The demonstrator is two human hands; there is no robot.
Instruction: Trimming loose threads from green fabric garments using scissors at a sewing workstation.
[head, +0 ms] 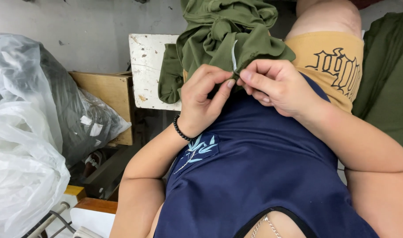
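Together, both hands' fingers (pixel 230 83) on green garment's (pixel 219 39) white label (pixel 234 55).

Crumpled olive-green garment (pixel 219 33) on lap; white tag (pixel 233 55) upright

Olive-green garment (pixel 219 35), seemingly white tag (pixel 234 55)

Both bare forearms bend inward over the lap, bringing the 2 hands together. The left hand (pixel 201 99) curls, thumb and forefinger pinched at the tips. The right hand (pixel 276 86) mirrors it, fingers (pixel 250 76) pinched shut, knuckles up.
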